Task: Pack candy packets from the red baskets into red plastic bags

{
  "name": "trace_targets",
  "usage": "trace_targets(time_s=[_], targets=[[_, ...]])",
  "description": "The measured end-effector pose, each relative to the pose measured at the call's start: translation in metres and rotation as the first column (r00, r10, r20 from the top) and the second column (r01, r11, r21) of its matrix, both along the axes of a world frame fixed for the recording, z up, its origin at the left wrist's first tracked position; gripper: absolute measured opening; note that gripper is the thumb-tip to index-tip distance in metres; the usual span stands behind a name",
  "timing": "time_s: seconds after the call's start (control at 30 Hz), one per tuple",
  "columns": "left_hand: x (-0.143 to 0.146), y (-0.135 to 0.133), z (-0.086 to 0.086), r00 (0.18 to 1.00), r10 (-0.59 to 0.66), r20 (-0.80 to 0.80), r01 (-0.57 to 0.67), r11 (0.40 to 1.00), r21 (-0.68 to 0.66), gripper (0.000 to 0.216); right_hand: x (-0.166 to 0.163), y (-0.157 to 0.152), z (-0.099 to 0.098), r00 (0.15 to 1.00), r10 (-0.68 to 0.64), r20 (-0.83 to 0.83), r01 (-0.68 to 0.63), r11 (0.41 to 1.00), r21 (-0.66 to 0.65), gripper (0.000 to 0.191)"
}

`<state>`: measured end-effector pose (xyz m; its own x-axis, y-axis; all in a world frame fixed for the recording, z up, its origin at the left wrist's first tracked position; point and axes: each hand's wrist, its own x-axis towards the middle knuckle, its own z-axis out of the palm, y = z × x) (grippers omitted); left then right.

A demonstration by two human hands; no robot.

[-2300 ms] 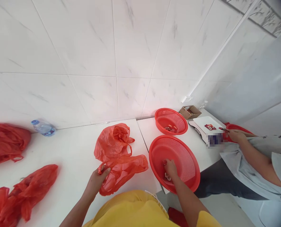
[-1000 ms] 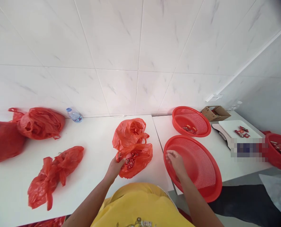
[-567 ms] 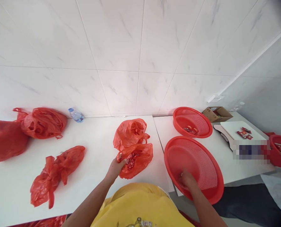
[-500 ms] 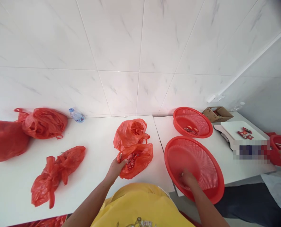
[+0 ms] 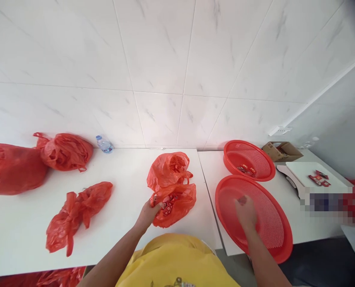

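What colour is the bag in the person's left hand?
Translucent orange-red; the bag in the left hand shows best in the head view.

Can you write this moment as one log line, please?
left grip: holding open red plastic bag | in bag: red packets | right grip: holding blurred red item, at nearer perforated basket

Packets [image 5: 167, 209] lie in a bag [image 5: 183, 209] left of the front basket [image 5: 271, 219]; the rear basket [image 5: 257, 153] stands behind, left of a box [image 5: 273, 154].

We count three red baskets [image 5: 270, 215] (one is cut off), at least five red bags [image 5: 185, 199], one box [image 5: 273, 153], one scale [image 5: 303, 171].
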<state>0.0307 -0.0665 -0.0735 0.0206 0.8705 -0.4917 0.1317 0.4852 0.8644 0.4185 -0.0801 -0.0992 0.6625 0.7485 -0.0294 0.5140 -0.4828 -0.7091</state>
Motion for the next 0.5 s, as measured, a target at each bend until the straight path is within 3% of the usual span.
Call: trace_targets(time_s=[0.1,0.17,0.3,0.4,0.5], targets=[[0.001,0.001,-0.002,0.999,0.01,0.04,-0.011,1.0,0.012,0.036,-0.054,0.016,0.012,0.975,0.2,-0.097,-0.186,0.973,0.135,0.041],[0.002,0.002,-0.005,0.999,0.008,0.036,-0.009,1.0,0.026,0.038,-0.096,0.021,0.021,0.915,0.343,-0.211,-0.288,0.924,0.252,0.039],[0.0,0.002,-0.008,1.0,0.001,0.023,-0.002,0.999,0.049,0.041,-0.165,0.02,0.026,0.751,0.572,-0.33,-0.482,0.816,0.318,0.038],[-0.002,0.002,-0.008,1.0,0.018,0.015,-0.018,0.999,0.045,0.042,-0.188,0.018,0.016,0.661,0.656,-0.365,-0.603,0.753,0.262,0.052],[-0.003,0.002,-0.006,0.999,0.031,0.031,-0.033,0.998,0.053,0.043,-0.189,0.02,-0.002,0.622,0.719,-0.31,-0.733,0.674,0.093,0.054]])
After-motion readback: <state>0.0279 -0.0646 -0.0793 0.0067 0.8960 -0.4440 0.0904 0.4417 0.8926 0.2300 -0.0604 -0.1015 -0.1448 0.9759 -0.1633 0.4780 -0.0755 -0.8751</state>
